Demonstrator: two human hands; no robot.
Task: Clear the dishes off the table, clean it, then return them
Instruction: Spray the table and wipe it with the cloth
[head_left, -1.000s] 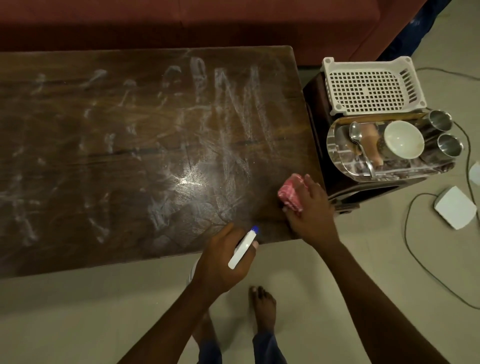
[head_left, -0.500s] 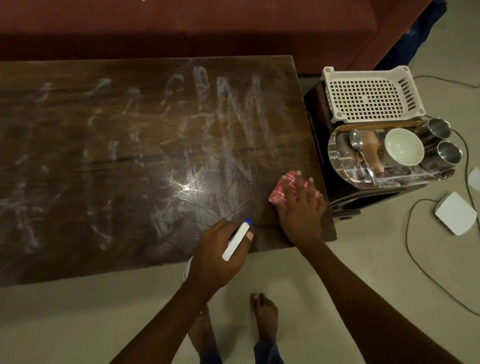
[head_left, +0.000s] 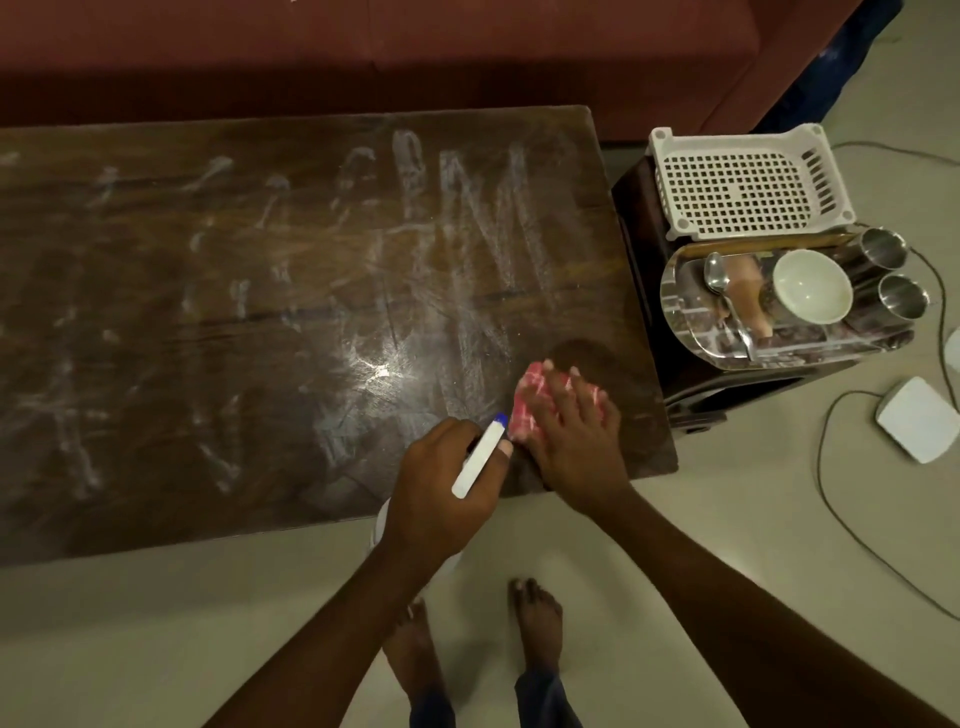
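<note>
Behind the far edge I see a dark red sofa (head_left: 363, 57) – it runs along the whole top of the view. On the pale floor (head_left: 156, 649) at the right lies a flat white box (head_left: 918, 418), and a thin dark cable (head_left: 831, 499) curves around it. A white perforated basket (head_left: 748, 187) sits on a dark side stand (head_left: 691, 400).

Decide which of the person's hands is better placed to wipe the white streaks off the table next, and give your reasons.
Right. The right hand already presses the red cloth flat on the table beside the streaks; the left hand is occupied gripping the spray bottle.
</note>
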